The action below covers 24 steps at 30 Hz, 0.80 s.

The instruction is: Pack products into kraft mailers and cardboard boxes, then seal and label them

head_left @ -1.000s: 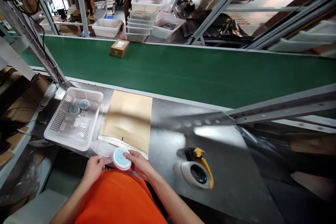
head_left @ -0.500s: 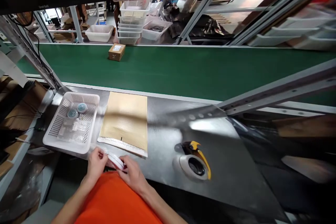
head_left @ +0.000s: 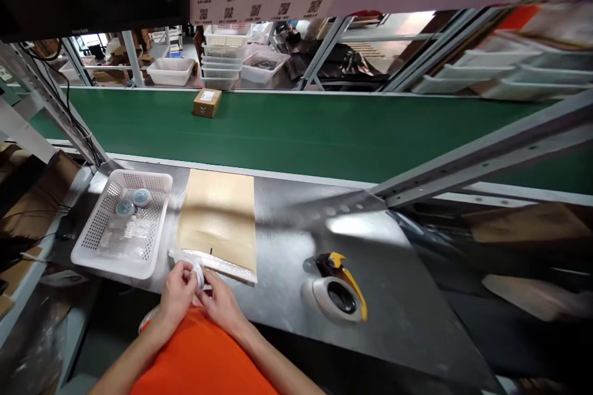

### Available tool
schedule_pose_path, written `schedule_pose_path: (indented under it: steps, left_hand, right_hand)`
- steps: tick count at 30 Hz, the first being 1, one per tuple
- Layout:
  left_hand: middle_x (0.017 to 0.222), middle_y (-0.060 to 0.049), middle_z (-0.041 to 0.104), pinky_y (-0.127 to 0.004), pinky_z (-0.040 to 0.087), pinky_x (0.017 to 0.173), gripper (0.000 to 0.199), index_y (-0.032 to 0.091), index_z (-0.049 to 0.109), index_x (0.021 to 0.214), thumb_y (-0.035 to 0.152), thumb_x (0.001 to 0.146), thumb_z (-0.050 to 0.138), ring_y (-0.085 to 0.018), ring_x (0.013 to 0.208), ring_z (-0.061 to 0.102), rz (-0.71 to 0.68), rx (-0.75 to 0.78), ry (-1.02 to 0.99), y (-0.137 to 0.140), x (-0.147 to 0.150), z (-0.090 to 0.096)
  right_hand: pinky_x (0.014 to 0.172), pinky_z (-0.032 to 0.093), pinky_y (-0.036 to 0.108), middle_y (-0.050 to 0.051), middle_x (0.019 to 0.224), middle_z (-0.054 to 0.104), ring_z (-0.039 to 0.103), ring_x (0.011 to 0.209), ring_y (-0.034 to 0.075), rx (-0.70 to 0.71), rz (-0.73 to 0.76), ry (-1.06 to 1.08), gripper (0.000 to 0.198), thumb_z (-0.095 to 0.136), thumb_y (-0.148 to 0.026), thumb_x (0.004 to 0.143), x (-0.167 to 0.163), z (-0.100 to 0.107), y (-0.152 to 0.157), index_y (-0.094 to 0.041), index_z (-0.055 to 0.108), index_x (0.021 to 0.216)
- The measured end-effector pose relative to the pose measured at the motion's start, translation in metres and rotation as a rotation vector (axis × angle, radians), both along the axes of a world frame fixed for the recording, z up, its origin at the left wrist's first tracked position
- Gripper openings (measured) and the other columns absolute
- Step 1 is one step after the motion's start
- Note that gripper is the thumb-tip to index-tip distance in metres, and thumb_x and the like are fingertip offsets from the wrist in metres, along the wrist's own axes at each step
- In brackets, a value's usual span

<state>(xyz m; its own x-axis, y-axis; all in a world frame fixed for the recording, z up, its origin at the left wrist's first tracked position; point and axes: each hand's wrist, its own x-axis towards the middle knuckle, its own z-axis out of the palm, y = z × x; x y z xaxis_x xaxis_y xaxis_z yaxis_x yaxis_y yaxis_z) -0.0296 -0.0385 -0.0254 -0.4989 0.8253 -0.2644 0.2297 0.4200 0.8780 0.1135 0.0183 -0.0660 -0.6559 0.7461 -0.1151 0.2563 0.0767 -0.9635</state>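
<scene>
1. At the far left of the bench, the white basket [head_left: 109,265] sits as it did a second ago, with two blue-lidded tubs [head_left: 141,197] and clear plastic packs [head_left: 123,237] inside. Its front rim lies along the bench's near edge.
2. The left hand [head_left: 178,287] has come closer to the right one. Its fingers are bunched at the left side of a white tub [head_left: 199,276]; whether they pinch the tub itself or the film seen there earlier cannot be told.
3. The tub is held between the hands, in front of the person's orange top. A second ago its blue lid faced up; now it stands nearly edge-on.
4. The cardboard box [head_left: 207,103] stays on the green belt [head_left: 324,129], beyond the bench's back edge.
5. The right hand [head_left: 221,301] grips the tub's right side, thumb and fingers drawn in narrowly.
6. The padded mailer [head_left: 220,216] lies flat and unmoved just beyond the hands, between the basket and a broad stretch of metal bench [head_left: 287,259].
7. Past that stretch, the tape dispenser [head_left: 331,281] keeps its place, well apart from the hands; more bench top extends to its right.
</scene>
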Motion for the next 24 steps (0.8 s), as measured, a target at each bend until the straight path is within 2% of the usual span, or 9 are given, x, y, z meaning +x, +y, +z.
schedule_pose_path:
  steps: [4,7,9,11,13,15,18,21,24]
  left_hand:
    - [0.069,-0.002,0.071,-0.029,0.048,0.063,0.021,0.022,0.064,0.085,0.043,0.086,0.06,-0.019,0.062,0.066,-0.023,0.045,-0.022,-0.004,-0.001,-0.002]
    - [0.068,-0.002,0.07,-0.028,0.047,0.061,0.021,0.021,0.065,0.084,0.042,0.087,0.059,-0.018,0.061,0.064,0.001,0.07,-0.057,-0.008,-0.002,-0.005]
    - [0.069,-0.002,0.07,-0.027,0.047,0.06,0.022,0.021,0.066,0.085,0.042,0.085,0.061,-0.017,0.061,0.063,0.036,0.082,-0.092,-0.009,-0.003,-0.006]
    - [0.069,-0.001,0.069,-0.026,0.048,0.061,0.023,0.02,0.066,0.086,0.042,0.083,0.063,-0.016,0.062,0.063,0.072,0.102,-0.159,-0.009,-0.003,-0.007]
    - [0.067,0.001,0.066,-0.025,0.047,0.06,0.024,0.02,0.065,0.086,0.043,0.081,0.064,-0.015,0.061,0.061,0.115,0.121,-0.237,-0.009,-0.003,-0.008]
    - [0.063,0.003,0.061,-0.024,0.045,0.057,0.026,0.02,0.064,0.084,0.045,0.078,0.066,-0.014,0.058,0.058,0.158,0.12,-0.31,-0.011,-0.004,-0.01]
    - [0.062,0.005,0.059,-0.025,0.046,0.054,0.032,0.021,0.062,0.086,0.051,0.076,0.069,-0.014,0.055,0.058,0.173,0.066,-0.412,-0.011,-0.009,-0.015]
    - [0.06,0.005,0.06,-0.025,0.046,0.055,0.03,0.021,0.063,0.09,0.048,0.077,0.068,-0.015,0.054,0.058,0.077,-0.014,-0.373,0.001,-0.013,-0.028]
    - [0.059,0.004,0.062,-0.026,0.045,0.061,0.02,0.019,0.069,0.091,0.035,0.08,0.067,-0.016,0.058,0.06,-0.059,-0.074,-0.137,0.023,-0.005,-0.045]
  right_hand:
    - [0.103,0.054,0.049,0.011,0.121,0.077,0.068,0.112,0.032,0.066,0.057,-0.013,0.042,0.06,-0.03,0.093,0.001,-0.019,0.007,-0.025,0.073,0.132]
    - [0.116,0.044,0.058,0.016,0.136,0.07,0.06,0.13,0.038,0.119,-0.01,-0.058,0.045,0.067,-0.043,0.09,0.004,-0.034,0.014,-0.025,0.077,0.129]
    - [0.122,0.038,0.06,0.019,0.152,0.059,0.05,0.144,0.04,0.079,-0.026,-0.038,0.053,0.07,-0.054,0.088,0.005,-0.039,0.017,-0.024,0.077,0.131]
    - [0.125,0.036,0.056,0.017,0.16,0.053,0.045,0.151,0.038,-0.04,0.031,0.027,0.061,0.068,-0.06,0.09,0.005,-0.037,0.018,-0.024,0.072,0.138]
    - [0.121,0.042,0.052,0.014,0.153,0.061,0.056,0.142,0.034,-0.158,0.135,0.079,0.061,0.063,-0.061,0.093,0.003,-0.031,0.016,-0.026,0.067,0.143]
    - [0.115,0.049,0.05,0.011,0.139,0.072,0.066,0.126,0.031,-0.214,0.19,0.087,0.054,0.06,-0.06,0.096,0.001,-0.022,0.012,-0.027,0.069,0.138]
    - [0.111,0.051,0.048,0.009,0.129,0.076,0.069,0.119,0.03,-0.255,0.16,0.096,0.049,0.061,-0.059,0.095,0.001,-0.017,0.007,-0.028,0.071,0.132]
    - [0.112,0.05,0.049,0.01,0.128,0.077,0.069,0.12,0.032,-0.361,0.07,0.138,0.058,0.075,-0.06,0.083,0.003,-0.03,0.004,-0.025,0.073,0.129]
    - [0.102,0.055,0.05,0.009,0.108,0.081,0.073,0.103,0.033,-0.514,-0.123,0.131,0.059,0.087,-0.064,0.065,0.009,-0.057,0.0,-0.023,0.078,0.106]
